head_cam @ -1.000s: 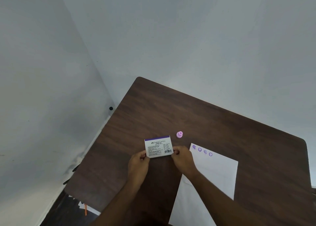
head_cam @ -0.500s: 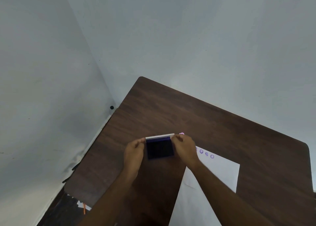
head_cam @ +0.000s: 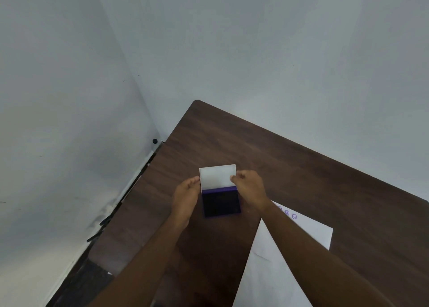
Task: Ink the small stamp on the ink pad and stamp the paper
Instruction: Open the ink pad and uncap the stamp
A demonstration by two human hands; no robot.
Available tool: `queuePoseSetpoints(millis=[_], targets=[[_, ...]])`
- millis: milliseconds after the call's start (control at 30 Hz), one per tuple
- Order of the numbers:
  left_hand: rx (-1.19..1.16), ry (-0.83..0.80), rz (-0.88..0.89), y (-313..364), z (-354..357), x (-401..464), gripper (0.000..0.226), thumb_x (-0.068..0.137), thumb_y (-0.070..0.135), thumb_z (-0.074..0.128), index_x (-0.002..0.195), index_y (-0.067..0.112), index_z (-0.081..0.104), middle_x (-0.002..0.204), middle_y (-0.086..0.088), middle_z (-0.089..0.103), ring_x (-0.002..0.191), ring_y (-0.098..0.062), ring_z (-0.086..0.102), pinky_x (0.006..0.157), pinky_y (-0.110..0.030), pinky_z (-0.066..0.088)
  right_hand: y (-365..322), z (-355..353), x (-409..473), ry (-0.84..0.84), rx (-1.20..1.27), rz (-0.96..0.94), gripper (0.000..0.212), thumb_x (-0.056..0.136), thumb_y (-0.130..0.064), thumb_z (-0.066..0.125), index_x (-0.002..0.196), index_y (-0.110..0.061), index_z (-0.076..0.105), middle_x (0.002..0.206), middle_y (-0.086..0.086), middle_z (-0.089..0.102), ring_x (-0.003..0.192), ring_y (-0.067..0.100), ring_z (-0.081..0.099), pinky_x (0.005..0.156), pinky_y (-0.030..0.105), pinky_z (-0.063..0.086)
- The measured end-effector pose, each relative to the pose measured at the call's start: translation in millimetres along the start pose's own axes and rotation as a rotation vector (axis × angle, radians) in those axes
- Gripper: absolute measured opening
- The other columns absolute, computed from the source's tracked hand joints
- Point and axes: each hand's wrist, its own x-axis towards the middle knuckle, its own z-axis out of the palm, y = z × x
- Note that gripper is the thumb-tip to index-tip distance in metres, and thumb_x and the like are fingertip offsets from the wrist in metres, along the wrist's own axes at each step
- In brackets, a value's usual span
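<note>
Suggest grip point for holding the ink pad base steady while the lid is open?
Judging by the pose: pinch the ink pad base by its two short side walls, from the near edge. The lid stands open at the far edge, and the dark inked top should stay untouched.

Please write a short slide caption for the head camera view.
Both hands, left and right, hold open the ink pad lid beside stamped paper.

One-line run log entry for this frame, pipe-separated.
stage: opening ink pad | lid: raised, both hands on its edges | left hand | right hand | stamp: hidden | paper: prints near top edge
</note>
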Motion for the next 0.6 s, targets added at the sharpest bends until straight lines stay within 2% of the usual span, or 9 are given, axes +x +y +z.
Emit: queuePoseSetpoints(millis=[167,267,333,467,600], targets=[[-0.036,0.035,-0.001,-4.4,2.4,6.6,0.032,0.09,0.022,0.06,0.122,0.022,0.061,0.108,0.009,0.069,0.093,0.0,0.063,0.069,-0.018,0.049,1.9,5.9,7.1,-0.003,-0.06,-0.006,0.023,0.088,-0.013,0.054,0.106,-0.012,0.068,0.104,0.004,0.071,0.087,0.015,0.065,0.06,0.022,0.047],[-0.039,0.036,0.003,-4.8,3.6,8.6,0.029,0.091,0.021,0.06,0.12,0.024,0.06,0.1,0.016,0.067,0.085,0.006,0.063,0.064,-0.013,0.048,3.5,10.3,11.1,-0.01,-0.085,0.023,0.036,0.088,-0.016,0.055,0.123,-0.011,0.061,0.12,0.006,0.067,0.102,0.018,0.062,0.077,0.03,0.055],[-0.042,0.036,0.0,-5.2,4.1,9.6,0.03,0.091,0.02,0.06,0.12,0.024,0.059,0.101,0.015,0.067,0.085,0.007,0.062,0.065,-0.014,0.048,4.0,12.2,12.6,0.0,-0.105,0.04,0.044,0.088,-0.018,0.057,0.131,-0.011,0.055,0.129,0.007,0.062,0.111,0.02,0.058,0.088,0.033,0.052],[-0.033,0.032,0.012,-6.4,4.7,10.4,0.029,0.091,0.019,0.059,0.121,0.024,0.058,0.1,0.015,0.067,0.081,0.007,0.066,0.056,-0.01,0.05,3.9,13.9,14.5,0.02,-0.125,0.039,0.045,0.088,-0.017,0.059,0.132,-0.011,0.054,0.134,0.007,0.058,0.119,0.021,0.054,0.093,0.032,0.047],[0.0,0.002,0.014,-9.1,6.1,11.8,0.034,0.091,0.017,0.057,0.124,0.022,0.056,0.115,0.004,0.068,0.1,-0.006,0.065,0.077,-0.025,0.057,4.8,14.2,14.7,0.028,-0.144,0.038,0.044,0.088,-0.017,0.059,0.132,-0.01,0.054,0.136,0.008,0.056,0.122,0.023,0.052,0.1,0.037,0.047]])
